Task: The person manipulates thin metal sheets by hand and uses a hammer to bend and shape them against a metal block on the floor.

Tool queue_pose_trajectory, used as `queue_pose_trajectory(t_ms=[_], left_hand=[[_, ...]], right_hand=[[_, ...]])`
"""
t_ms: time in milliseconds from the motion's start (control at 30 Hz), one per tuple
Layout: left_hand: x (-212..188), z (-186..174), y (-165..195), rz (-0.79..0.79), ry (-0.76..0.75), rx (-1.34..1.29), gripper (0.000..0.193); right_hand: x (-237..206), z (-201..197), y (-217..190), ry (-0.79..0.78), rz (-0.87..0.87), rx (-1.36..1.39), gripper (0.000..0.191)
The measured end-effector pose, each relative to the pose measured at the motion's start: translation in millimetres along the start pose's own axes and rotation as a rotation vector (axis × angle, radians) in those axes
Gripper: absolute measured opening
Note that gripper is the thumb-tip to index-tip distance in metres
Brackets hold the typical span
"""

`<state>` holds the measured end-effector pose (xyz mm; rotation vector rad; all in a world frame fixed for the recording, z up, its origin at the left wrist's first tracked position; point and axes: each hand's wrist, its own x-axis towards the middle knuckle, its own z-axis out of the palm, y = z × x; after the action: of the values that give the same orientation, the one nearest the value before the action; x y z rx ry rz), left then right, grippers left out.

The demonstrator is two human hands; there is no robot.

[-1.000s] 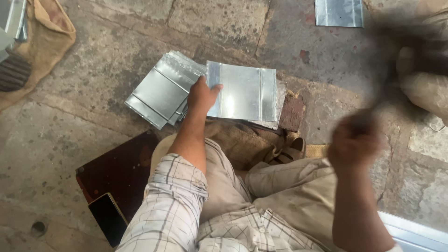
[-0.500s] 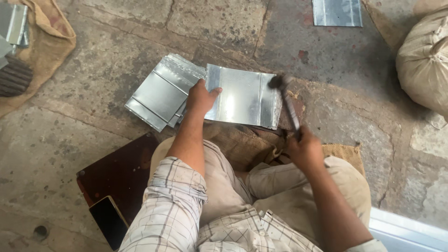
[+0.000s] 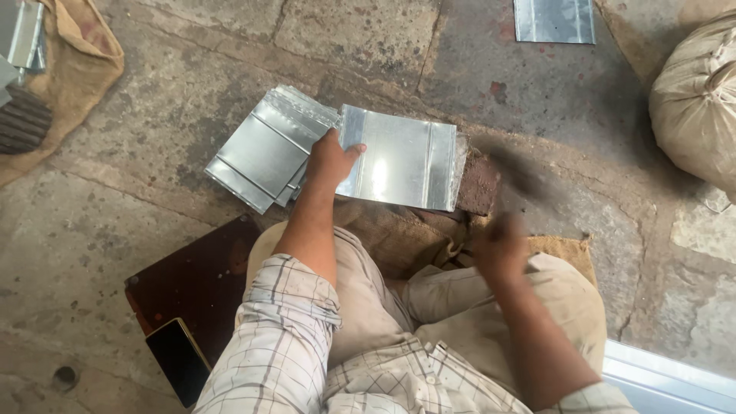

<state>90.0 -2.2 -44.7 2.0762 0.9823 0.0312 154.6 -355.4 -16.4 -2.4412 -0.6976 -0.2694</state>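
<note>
Nearest the camera, I see my checked shirt sleeves and tan trousers, knees folded on the stone floor [image 3: 138, 253]. By my left knee lies a dark wooden board [image 3: 201, 280] with a black phone [image 3: 178, 360] resting on its near corner.

My right hand [image 3: 498, 245] is a blur just above my right knee, its fingers wrapped around a handle; the hammer [image 3: 515, 170] itself is smeared by motion, its head near the right edge of the metal sheet.

My left hand [image 3: 331, 162] presses flat on the left edge of a shiny rectangular metal sheet [image 3: 402, 157], fingers spread and closed on nothing, thumb lying on the sheet. The sheet rests on a dark block [image 3: 478, 186] in front of my knees, over brown sackcloth.

Just left of that hand, touching the sheet, a fanned stack of similar metal sheets [image 3: 264, 147] lies on the floor.

Farther off, a burlap sack [image 3: 73, 73] sits at the far left, a full pale sack [image 3: 694, 107] at the far right, and another metal piece [image 3: 553, 21] lies at the top edge.
</note>
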Motion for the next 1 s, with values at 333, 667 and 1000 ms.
queue_pose_trajectory(t_ms=[333, 667, 1000], left_hand=[[7, 8, -17, 0.065, -0.051, 0.055, 0.081], [3, 4, -14, 0.072, -0.042, 0.062, 0.082], [4, 6, -19, 0.091, -0.049, 0.055, 0.084]], right_hand=[[50, -98, -42, 0.182, -0.135, 0.355, 0.015], [-9, -2, 10, -0.16, 0.013, -0.077, 0.024], [55, -112, -24, 0.268, -0.23, 0.414, 0.016]])
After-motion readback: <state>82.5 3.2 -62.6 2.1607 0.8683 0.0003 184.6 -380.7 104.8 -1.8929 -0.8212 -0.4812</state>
